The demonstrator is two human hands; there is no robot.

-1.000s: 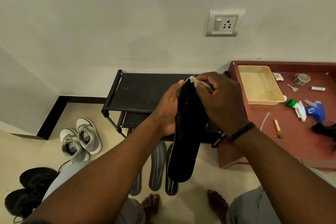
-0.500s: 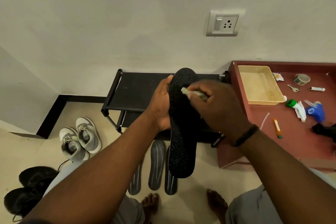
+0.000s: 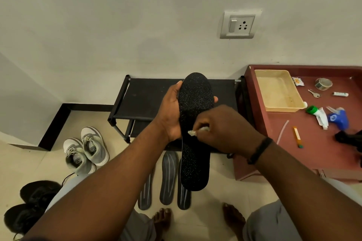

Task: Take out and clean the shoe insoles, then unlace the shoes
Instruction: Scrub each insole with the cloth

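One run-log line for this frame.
left hand: holds black speckled insole | right hand: rubs small pale wipe on it | phase: cleaning

Left hand (image 3: 172, 111) holds black insole (image 3: 195, 129); right hand (image 3: 225, 129) presses brush (image 3: 197, 130) on it.

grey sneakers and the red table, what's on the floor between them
In the head view, three dark insoles lie between the grey sneakers and red table.

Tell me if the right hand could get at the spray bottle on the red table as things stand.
Probably yes, once freed. The spray bottle lies in the open on the red table, nothing blocking it. But the right hand is busy pinching a small brush against the insole.
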